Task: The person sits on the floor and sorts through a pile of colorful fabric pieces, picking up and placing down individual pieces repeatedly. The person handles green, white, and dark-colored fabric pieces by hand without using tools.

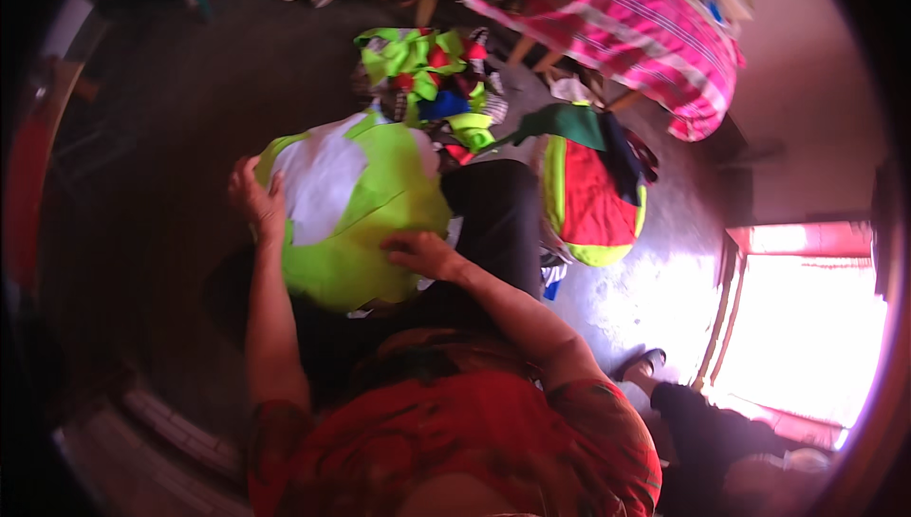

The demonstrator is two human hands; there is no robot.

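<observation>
A round lime-green and white patchwork cloth piece (380, 223) rests across my lap. My left hand (258, 199) is at its left edge, with the thumb on the upper side and the fingers around the rim, partly hidden. On the lower right part of the cloth lies my right hand (424, 253), palm down, fingers stretched out and somewhat blurred. Just beyond the cloth is a heap of fabric scraps (441, 104) in lime, red, blue and patterned pieces.
To the right stands a rounded red and lime cloth bundle (598, 194) with a green cloth (569, 123) and dark cloth over it. A pink striped cloth (645, 33) drapes over wooden-legged furniture at the far right. Another person's dark-clothed leg (702, 417) is near the bright doorway (807, 327).
</observation>
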